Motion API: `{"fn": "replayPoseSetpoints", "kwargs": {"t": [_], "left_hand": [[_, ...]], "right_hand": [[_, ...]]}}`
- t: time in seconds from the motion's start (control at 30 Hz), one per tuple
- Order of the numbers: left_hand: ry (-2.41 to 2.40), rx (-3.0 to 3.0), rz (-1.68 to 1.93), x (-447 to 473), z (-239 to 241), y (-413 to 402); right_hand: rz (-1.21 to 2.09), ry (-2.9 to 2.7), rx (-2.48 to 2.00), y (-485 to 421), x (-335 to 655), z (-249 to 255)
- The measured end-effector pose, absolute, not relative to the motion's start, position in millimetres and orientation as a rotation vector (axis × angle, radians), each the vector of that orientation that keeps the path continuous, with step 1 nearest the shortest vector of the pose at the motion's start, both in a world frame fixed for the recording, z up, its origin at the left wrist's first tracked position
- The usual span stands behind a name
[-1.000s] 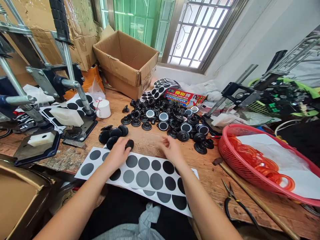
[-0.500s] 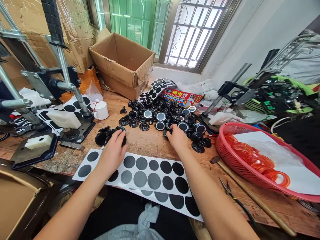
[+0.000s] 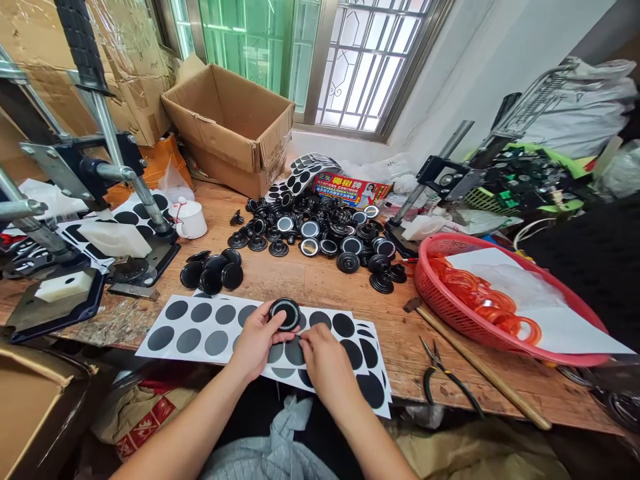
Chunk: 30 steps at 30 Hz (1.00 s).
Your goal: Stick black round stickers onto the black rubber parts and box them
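My left hand point(image 3: 254, 343) grips a round black knob point(image 3: 285, 314) with a paler ring on its face, thumb across the front. Close beside it, my right hand point(image 3: 324, 360) has its fingers pinched together over the sticker sheet point(image 3: 215, 300); what lies between the fingertips is too small to make out. Rows of round black and grey stickers cover the white sheet, and another sheet shows under it. Beyond the hands lies a heap of black knobs point(image 3: 320, 223), some with silvery ringed faces. A smaller group of plain-faced black knobs point(image 3: 215, 263) sits to the left.
Lever presses stand at left point(image 3: 120, 153) and right point(image 3: 435, 175). A pink basket point(image 3: 425, 280) with orange rings, a hammer point(image 3: 480, 363) and pliers point(image 3: 440, 367) occupy the right side. A white lidded mug point(image 3: 190, 219) and an open carton point(image 3: 220, 143) stand behind.
My left hand has left the small group at left and come to the middle, now with a knob. My right hand has drawn back from the heap to the sticker sheet.
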<state>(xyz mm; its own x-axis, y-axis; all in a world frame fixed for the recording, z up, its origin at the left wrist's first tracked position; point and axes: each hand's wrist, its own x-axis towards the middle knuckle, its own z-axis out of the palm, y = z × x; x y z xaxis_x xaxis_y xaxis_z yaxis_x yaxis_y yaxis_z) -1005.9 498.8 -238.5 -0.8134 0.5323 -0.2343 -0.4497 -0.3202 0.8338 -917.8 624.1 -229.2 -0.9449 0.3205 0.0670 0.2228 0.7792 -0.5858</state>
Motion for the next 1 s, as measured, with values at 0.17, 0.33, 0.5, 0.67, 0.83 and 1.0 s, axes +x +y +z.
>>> {"fn": "replayPoseSetpoints", "kwargs": {"t": [0.17,0.33,0.5,0.67,0.83,1.0], "left_hand": [[1.32,0.056,2.223,-1007.9,-247.3,502.2],[1.317,0.044,2.246,-1006.8,-247.3,503.1],[1.301,0.031,2.254,-1007.1,-248.2,502.0],[1.289,0.031,2.253,-1007.4,-248.0,501.0],[1.271,0.014,2.251,-1011.3,-250.5,500.9],[1.21,0.017,2.239,-1003.3,-237.5,497.6]], "right_hand": [[0.66,-3.003,-0.478,620.7,-926.6,-227.2],[0.704,-3.03,-0.353,627.8,-934.3,-221.9],[0.732,-2.973,-0.338,621.4,-923.3,-229.5],[1.277,-2.783,-0.196,634.0,-907.7,-225.9],[2.283,-2.069,-0.167,663.4,-895.0,-209.9],[2.525,-1.443,-0.465,662.6,-902.1,-195.1]]}}
